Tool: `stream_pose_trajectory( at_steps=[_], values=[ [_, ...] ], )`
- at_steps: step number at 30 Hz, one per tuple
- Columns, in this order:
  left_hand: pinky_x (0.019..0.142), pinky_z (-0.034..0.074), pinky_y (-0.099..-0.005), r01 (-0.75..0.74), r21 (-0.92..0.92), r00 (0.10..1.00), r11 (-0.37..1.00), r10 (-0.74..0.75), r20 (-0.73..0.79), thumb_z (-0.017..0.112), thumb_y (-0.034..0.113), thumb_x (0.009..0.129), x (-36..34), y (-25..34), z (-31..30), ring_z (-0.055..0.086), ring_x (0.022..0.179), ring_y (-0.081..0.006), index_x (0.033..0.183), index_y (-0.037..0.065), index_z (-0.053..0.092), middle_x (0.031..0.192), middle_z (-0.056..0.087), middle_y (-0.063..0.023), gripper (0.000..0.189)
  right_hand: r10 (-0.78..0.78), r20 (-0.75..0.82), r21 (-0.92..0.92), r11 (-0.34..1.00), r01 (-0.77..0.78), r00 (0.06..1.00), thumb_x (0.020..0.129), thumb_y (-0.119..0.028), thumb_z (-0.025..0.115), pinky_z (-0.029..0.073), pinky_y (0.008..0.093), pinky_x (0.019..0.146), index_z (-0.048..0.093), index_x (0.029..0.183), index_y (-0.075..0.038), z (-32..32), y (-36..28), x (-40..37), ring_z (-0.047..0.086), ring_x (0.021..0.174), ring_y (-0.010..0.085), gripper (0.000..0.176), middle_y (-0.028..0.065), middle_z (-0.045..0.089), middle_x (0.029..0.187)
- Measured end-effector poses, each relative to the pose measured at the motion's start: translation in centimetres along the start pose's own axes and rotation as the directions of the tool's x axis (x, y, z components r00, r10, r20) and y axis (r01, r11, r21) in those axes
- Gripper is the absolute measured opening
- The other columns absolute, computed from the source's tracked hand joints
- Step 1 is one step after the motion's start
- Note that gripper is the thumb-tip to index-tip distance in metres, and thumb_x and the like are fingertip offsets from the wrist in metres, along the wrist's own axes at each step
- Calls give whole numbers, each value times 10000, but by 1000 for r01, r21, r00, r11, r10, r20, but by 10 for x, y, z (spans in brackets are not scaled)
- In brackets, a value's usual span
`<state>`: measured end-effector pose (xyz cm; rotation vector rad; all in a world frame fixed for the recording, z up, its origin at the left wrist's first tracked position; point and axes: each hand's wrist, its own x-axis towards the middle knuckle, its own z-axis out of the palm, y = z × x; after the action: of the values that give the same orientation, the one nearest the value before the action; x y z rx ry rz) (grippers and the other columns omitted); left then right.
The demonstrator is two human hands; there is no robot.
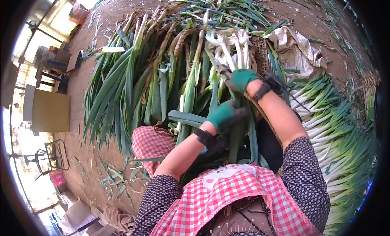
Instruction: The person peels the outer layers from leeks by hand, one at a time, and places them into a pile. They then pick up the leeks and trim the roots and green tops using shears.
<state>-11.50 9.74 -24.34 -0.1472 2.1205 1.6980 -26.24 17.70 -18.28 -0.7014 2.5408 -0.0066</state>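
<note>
My right hand (243,79), in a green glove, is closed around the pale stalks of leeks (228,54), whose white ends point away from me. Their long green leaves hang down toward my lap. Lower and to the left is my left hand (224,115), also gloved in green, right at those leaves; its fingers are smeared by motion. In front of me and to the left lies a thick heap of untrimmed leeks (118,87) with brown, soil-covered root ends. Cleaned leeks (331,132), white and green, lie in a long row at my right.
A brown lattice crate (260,53) stands beyond my right hand, beside a crumpled pale cloth (298,53). More green leaves (231,8) are strewn at the back. On the left are a yellowish box (50,111), a metal-framed chair (53,158) and leaf scraps (115,179) on the brown floor.
</note>
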Motion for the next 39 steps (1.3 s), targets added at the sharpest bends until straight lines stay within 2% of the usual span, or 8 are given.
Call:
stream_pose_trajectory(
  at_steps=[4,8,13,20,23,30,35,39],
  values=[
    [741,507,-429,86,594,994,800,-28,-106,660,618,792,-16,44,-41,658,801,-356,949,1,664,868,672,-213,637,40,-24,-6,999,-40,999,811,-339,532,513,437,906,713,1056,-27,3,19,37,668,1018,366,437,237,677,1080],
    [819,502,-472,161,560,709,813,299,-639,631,416,848,9,-9,-122,647,943,-398,1049,-25,623,1010,667,-257,485,105,-56,42,994,-103,993,847,-469,510,504,443,912,706,1059,-25,8,33,25,658,1026,386,530,254,666,1082],
    [878,494,-470,411,594,824,692,-4,-566,615,362,844,21,-45,-140,650,973,-397,1035,-3,655,985,676,-260,414,46,22,127,991,-49,999,871,-556,505,512,455,883,697,1016,13,6,13,-37,664,995,398,618,269,675,1036],
    [822,512,-375,29,-288,918,957,-140,-372,613,245,875,1,-42,-174,674,956,-326,1129,27,651,995,700,-172,337,-170,-171,137,971,194,970,891,-479,558,513,475,741,632,956,-38,21,-23,-82,657,802,415,452,241,660,848],
    [819,511,-371,-589,537,624,603,762,-172,623,136,857,-5,-56,-183,662,940,-330,1156,31,626,1039,692,-148,317,-113,-146,191,971,140,983,890,-491,563,512,474,744,626,967,-21,30,-31,-81,655,806,410,481,224,658,842],
    [706,501,-368,209,20,928,978,-191,-320,672,263,834,20,-59,-146,660,760,-283,936,-28,691,886,694,-196,309,-72,-157,177,979,100,985,894,-507,562,512,470,756,628,964,2,46,-21,-67,656,842,407,518,239,660,846],
    [816,535,-427,293,582,894,759,-1,-449,576,453,886,2,-16,-97,668,912,-427,912,-56,686,896,679,-286,521,-40,-99,207,976,60,994,886,-481,576,508,484,762,633,966,-8,35,-8,-94,655,839,418,483,243,664,848],
    [741,522,-394,241,285,920,928,-125,-371,496,500,940,27,-64,-122,672,782,-343,987,-43,671,829,678,-233,572,16,-218,199,980,29,976,870,-521,569,529,484,728,646,939,14,26,8,-115,670,797,430,545,259,666,787]
  ],
)
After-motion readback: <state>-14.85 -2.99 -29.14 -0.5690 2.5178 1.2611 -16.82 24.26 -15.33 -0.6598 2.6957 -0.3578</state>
